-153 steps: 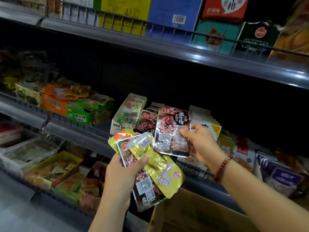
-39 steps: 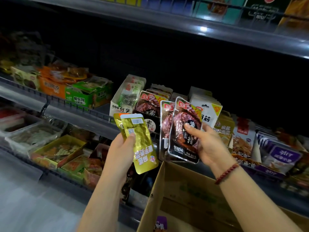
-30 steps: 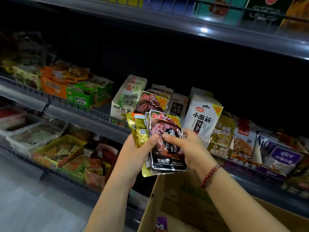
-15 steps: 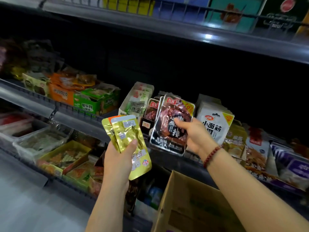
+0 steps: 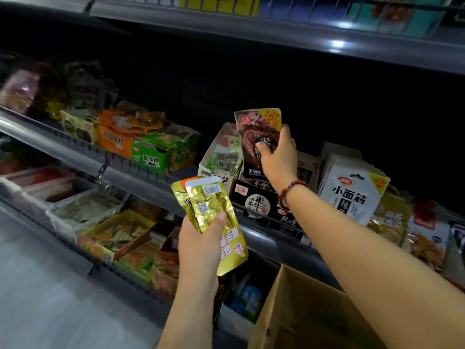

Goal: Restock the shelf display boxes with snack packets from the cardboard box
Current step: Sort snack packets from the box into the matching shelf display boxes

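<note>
1. The right hand pinches a dark red-brown snack packet upright, above the black display box.
2. Lower it straight in, label forward, behind the box's front lip.
3. The left hand, at the packet's seven o'clock, grips gold packets; the cardboard box sits at five o'clock.

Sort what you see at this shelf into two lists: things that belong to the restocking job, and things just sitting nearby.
Belongs to the job:
- dark snack packet held by the right hand
- black display box under it
- gold packets held in the left hand
- cardboard box

Just nearby:
- green box
- orange box
- white noodle packets
- lower-shelf trays
</note>
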A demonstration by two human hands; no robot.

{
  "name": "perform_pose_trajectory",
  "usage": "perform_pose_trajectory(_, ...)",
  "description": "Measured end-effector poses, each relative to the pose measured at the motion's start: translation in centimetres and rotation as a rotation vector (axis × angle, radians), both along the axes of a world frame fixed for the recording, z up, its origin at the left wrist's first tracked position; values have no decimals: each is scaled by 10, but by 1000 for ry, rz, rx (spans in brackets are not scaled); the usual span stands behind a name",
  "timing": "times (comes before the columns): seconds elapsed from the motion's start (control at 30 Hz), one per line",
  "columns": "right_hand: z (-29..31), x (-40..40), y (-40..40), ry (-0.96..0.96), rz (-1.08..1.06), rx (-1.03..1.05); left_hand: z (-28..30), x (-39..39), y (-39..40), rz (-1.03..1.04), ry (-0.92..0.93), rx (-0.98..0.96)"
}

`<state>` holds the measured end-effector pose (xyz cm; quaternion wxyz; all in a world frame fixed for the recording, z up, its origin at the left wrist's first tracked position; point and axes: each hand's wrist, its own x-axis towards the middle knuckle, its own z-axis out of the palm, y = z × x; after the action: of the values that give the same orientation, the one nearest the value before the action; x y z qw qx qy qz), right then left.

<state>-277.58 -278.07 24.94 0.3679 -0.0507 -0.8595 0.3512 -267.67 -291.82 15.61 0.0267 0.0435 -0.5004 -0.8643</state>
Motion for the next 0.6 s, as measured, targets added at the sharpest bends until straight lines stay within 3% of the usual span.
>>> perform_pose_trajectory(0.27, -28, 3, 8, -190, 9, -165, 1, 2, 2, -28, 4, 2)
perform_pose_trajectory(0.4, -36, 5, 19, -212, -55, -39, 1, 3, 4, -47, 2, -1)
perform_pose_trajectory(0.5, -32, 8, 24, -148, -67, -96, 0, 2, 6, -73, -4, -13)
perform_pose_trajectory(0.6, -27, 8, 31, -248, -100, -49, -1, 2, 7, -95, -5, -7)
